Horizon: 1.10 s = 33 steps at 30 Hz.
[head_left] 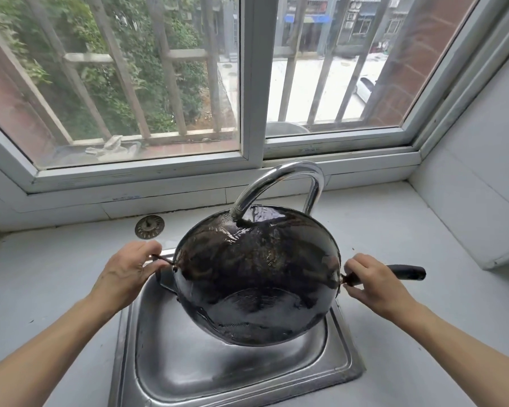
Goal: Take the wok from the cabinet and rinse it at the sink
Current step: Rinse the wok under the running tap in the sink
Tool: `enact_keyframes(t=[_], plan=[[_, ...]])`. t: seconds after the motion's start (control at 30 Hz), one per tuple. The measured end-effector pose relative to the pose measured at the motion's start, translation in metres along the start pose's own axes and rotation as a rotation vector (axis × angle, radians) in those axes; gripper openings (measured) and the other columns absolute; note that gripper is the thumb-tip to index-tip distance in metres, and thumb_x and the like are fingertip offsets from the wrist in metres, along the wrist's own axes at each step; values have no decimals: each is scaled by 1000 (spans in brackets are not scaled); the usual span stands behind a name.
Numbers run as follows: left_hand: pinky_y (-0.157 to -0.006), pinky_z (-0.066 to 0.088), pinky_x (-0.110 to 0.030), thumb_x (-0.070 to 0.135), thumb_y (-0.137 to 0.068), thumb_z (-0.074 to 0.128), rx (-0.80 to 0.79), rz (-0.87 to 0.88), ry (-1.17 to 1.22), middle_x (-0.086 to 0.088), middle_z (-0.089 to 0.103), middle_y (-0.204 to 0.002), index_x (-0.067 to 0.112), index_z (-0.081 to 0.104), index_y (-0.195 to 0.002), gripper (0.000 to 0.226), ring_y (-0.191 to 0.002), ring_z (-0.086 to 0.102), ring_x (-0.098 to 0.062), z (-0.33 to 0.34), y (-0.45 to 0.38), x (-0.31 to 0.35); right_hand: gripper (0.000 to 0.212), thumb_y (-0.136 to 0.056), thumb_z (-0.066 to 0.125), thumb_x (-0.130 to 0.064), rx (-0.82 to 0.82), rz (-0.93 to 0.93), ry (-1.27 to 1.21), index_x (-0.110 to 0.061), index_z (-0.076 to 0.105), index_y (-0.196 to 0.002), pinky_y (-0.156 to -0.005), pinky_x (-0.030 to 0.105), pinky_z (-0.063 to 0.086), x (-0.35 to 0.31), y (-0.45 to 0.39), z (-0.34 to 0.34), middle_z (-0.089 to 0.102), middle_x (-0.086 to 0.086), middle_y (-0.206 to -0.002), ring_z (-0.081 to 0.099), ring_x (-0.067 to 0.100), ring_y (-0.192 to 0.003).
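Observation:
A black wok hangs over the steel sink, tilted with its wet, glossy inside toward me. The chrome faucet curves down so that its spout ends just inside the wok's far rim. My left hand grips the small wire loop handle on the wok's left side. On the right, my right hand is closed around the long handle, whose black end sticks out past my fingers. Whether water is running cannot be told.
A round metal sink strainer lies on the pale counter behind the sink, at the left. A barred window rises right behind the faucet. A grey wall closes the counter on the right.

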<state>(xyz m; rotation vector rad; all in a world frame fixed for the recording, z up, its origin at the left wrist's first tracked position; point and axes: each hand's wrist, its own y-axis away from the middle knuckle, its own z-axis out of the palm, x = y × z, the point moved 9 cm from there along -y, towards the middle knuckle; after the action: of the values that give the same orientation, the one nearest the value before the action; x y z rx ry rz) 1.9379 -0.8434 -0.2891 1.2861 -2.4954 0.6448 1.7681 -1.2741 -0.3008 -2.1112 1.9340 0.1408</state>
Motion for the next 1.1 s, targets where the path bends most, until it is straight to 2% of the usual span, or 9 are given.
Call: enact_keyframes(t=[0.1,0.2,0.5,0.77,1.1], plan=[[-61,41,-35,55,-86,55,-32,-2,19,11,53,-77,23,55,-88,33,-71,49,-18,5,-4,-2,38,-64,83,-7,-1,7,-4,-15,49,-79,-58,33,46,1,3,2,49,-5,-79,46,18,-68],[-63,44,-39,40,-85,68,-60,-41,34,8,55,-77,24,54,-88,22,-73,52,-21,7,-8,-8,38,-64,83,-7,2,8,-13,-15,49,-79,-57,33,46,-1,3,3,48,-6,-79,46,18,-68],[-67,45,-41,29,-86,71,-82,-119,77,4,56,-78,24,55,-86,17,-76,53,-19,3,-24,-16,38,-65,84,-9,7,24,-10,-16,50,-81,-58,34,48,-3,-4,0,50,-5,-79,48,19,-67],[-67,43,-41,22,-85,73,-62,-59,72,6,54,-74,16,58,-87,16,-74,51,-20,-6,-42,-5,38,-65,84,-9,18,45,-14,-16,51,-82,-58,32,46,-2,-9,-9,49,-7,-79,47,17,-66],[-64,44,-42,17,-82,75,-30,-40,28,5,56,-75,13,60,-90,18,-70,50,-23,-23,-34,-17,38,-66,84,-11,-11,13,-25,-16,50,-82,-60,37,49,-17,-25,3,50,-5,-81,50,21,-67]])
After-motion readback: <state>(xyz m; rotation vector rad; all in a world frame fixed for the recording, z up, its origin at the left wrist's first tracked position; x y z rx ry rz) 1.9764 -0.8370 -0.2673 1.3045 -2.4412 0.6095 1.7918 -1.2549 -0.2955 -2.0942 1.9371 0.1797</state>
